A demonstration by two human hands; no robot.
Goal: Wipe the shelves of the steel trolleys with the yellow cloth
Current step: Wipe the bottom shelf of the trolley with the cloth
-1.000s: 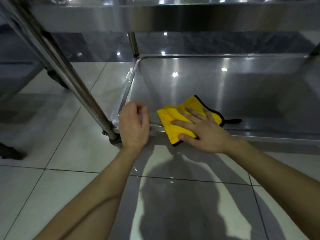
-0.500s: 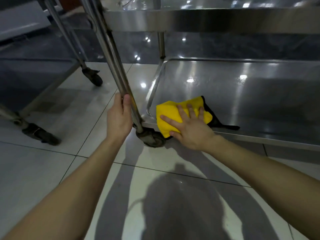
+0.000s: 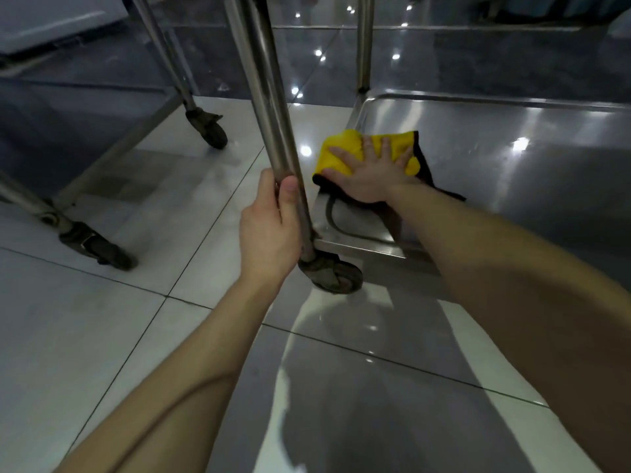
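Observation:
A yellow cloth [image 3: 338, 150] with a black edge lies on the bottom shelf [image 3: 495, 155] of the steel trolley, close to its left rim. My right hand [image 3: 372, 175] presses flat on the cloth, fingers spread. My left hand [image 3: 269, 227] is wrapped around the trolley's near-left upright post [image 3: 263, 83], just above the caster wheel [image 3: 336, 273]. Part of the cloth's dark underside trails toward my right wrist.
A second steel trolley [image 3: 78, 107] stands to the left on two dark casters [image 3: 208, 126] [image 3: 92, 245]. The trolley's rear post [image 3: 364, 42] rises at the shelf's far-left corner. Glossy floor tiles lie below me, with my shadow across them.
My right hand has slid the cloth from the shelf's front edge farther in along the left rim. My left hand went from the shelf corner to gripping the upright post.

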